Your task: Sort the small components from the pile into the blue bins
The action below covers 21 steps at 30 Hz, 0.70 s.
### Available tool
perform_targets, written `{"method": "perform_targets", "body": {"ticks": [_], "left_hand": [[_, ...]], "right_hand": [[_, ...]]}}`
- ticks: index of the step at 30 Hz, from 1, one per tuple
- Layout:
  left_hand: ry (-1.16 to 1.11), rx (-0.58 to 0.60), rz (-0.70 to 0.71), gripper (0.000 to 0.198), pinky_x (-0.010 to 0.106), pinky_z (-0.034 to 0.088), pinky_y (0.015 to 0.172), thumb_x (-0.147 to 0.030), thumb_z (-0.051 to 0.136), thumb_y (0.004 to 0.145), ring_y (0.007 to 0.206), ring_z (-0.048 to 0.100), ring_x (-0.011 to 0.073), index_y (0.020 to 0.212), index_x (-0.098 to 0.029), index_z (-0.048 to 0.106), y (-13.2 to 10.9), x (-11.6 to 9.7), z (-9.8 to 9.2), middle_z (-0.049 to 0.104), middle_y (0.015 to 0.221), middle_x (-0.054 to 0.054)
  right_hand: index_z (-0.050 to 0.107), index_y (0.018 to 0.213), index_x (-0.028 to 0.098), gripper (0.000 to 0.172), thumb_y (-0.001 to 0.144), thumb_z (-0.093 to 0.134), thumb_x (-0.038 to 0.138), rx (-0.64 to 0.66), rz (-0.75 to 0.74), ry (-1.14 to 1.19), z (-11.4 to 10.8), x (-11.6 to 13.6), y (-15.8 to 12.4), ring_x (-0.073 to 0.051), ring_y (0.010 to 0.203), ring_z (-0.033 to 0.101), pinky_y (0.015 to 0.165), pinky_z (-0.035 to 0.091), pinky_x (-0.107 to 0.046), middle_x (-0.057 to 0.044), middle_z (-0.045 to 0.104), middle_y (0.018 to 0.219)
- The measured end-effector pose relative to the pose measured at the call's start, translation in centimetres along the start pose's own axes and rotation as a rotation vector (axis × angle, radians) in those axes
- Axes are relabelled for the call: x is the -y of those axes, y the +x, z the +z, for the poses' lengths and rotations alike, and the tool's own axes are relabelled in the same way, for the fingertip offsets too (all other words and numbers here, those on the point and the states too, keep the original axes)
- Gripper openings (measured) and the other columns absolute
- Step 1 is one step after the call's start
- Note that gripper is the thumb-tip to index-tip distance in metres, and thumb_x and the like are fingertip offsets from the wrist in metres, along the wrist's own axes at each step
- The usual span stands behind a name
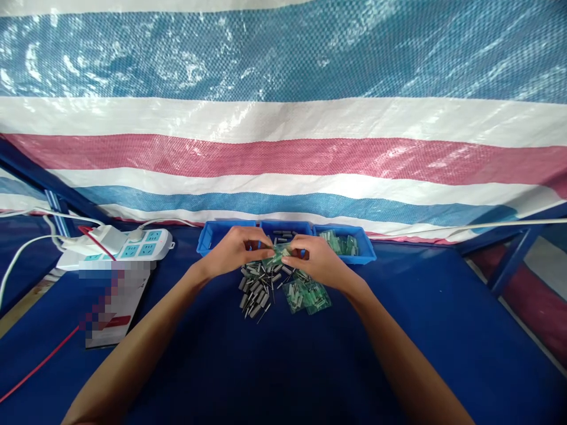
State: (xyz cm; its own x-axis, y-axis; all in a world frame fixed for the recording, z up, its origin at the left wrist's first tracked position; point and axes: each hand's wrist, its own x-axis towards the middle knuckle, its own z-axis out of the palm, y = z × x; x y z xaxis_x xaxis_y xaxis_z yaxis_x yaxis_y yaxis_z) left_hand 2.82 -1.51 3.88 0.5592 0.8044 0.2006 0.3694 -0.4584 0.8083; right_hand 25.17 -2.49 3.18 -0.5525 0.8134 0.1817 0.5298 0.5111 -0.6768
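Between my two hands is a small clear green-tinted plastic bag (pixel 278 254), pinched at its left side by my left hand (pixel 234 251) and at its right by my right hand (pixel 318 260). Whether anything is inside it is hard to make out. Below the hands lies a loose pile of small grey cylindrical parts with thin metal shafts (pixel 254 295). To the right of that pile, several filled green-tinted bags (pixel 308 296) overlap on the blue table (pixel 274 366), with similar grey and metal pieces showing through.
Behind the hands stand three blue bins: a left bin (pixel 206 241), a middle bin (pixel 283 224) holding grey parts, and a right bin (pixel 367 251) with green bags. At left are a power strip (pixel 148 243) with plugs, a partly blurred flat device (pixel 128 319) and a red cable (pixel 48 358).
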Motion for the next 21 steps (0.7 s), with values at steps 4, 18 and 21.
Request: {"method": "perform_targets", "body": {"ticks": [4, 18, 21], "left_hand": [[-0.145, -0.02, -0.165, 0.031, 0.019, 0.036, 0.046, -0.04, 0.067, 0.08, 0.052, 0.045, 0.0071, 0.098, -0.015, 0.067, -0.2, 0.6, 0.4, 0.058, 0.068, -0.001], [-0.109, 0.033, -0.168, 0.031, 0.019, 0.036, 0.045, -0.042, 0.062, 0.083, 0.052, 0.046, 0.0074, 0.086, -0.013, 0.071, -0.2, 1.2, 0.3, 0.058, 0.066, 0.001], [-0.116, 0.034, -0.156, 0.031, 0.019, 0.038, 0.046, -0.043, 0.061, 0.085, 0.052, 0.047, 0.0072, 0.086, -0.013, 0.071, -0.3, 0.7, 0.5, 0.06, 0.069, 0.001]], "right_hand": [[0.043, 0.057, 0.016, 0.033, 0.084, 0.062, 0.023, -0.088, -0.002, 0.014, 0.1, 0.0, 0.2, -0.01, 0.058, 0.042, 0.057, 0.029, -0.025, 0.003, 0.046, 0.061], [0.061, 0.082, 0.017, 0.016, 0.088, 0.056, 0.031, -0.024, 0.101, 0.16, 0.2, -0.2, 0.0, -0.012, 0.055, 0.049, 0.053, 0.034, -0.024, 0.001, 0.056, 0.059], [0.06, 0.076, 0.016, 0.016, 0.086, 0.058, 0.029, -0.056, 0.081, 0.121, 0.1, 0.2, -0.1, -0.011, 0.054, 0.046, 0.053, 0.032, -0.024, 0.001, 0.053, 0.058]]}}
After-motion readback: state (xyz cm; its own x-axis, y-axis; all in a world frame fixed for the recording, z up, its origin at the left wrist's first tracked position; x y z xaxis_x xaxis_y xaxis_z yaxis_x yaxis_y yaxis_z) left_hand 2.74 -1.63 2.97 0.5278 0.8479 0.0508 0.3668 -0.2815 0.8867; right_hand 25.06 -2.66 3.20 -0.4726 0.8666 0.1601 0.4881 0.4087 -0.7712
